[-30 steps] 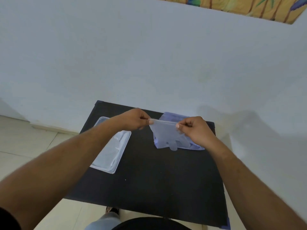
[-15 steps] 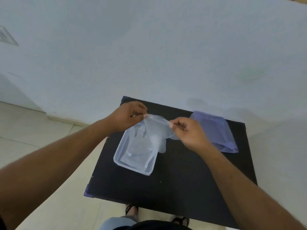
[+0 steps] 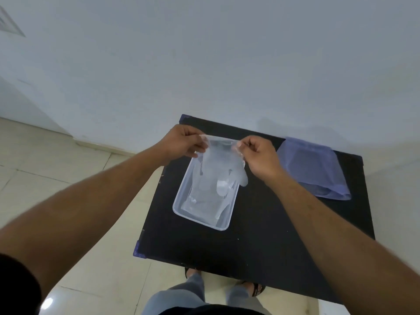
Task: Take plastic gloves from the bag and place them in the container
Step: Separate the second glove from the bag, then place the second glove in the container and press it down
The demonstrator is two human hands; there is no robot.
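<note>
a pale purple, flat plastic bag (image 3: 314, 169) lies on the far right part of the black square table (image 3: 261, 242), its far end near the table's far edge and its near end folded over. it sits just to the right of the right hand and well clear of the container. nothing lies on the near half of the table. the clear, shallow rectangular plastic container (image 3: 181, 209) rests toward the far left part of the table, its long side running from the far edge toward the near edge, slightly angled. crumpled clear plastic, seemingly gloves already put there, lies inside it, though how many cannot be told.

the thin, see-through plastic glove (image 3: 221, 165) hangs over the far end of the container, cuff uppermost and stretched flat, its fingers dangling down into or just above the tray; whether they touch the contents cannot be told.

the left hand (image 3: 183, 144) pinches the left corner of the cuff between thumb and fingers, and the right hand (image 3: 259, 159) pinches the right corner likewise. both hands are raised above the table's far left area, a little apart, with both forearms bare and reaching forward from the near corners of the view.

the table stands against a plain white wall (image 3: 204, 64). pale beige floor tiles (image 3: 56, 178) spread to the left, and the person's sandalled feet (image 3: 255, 289) show under the table's near edge.
</note>
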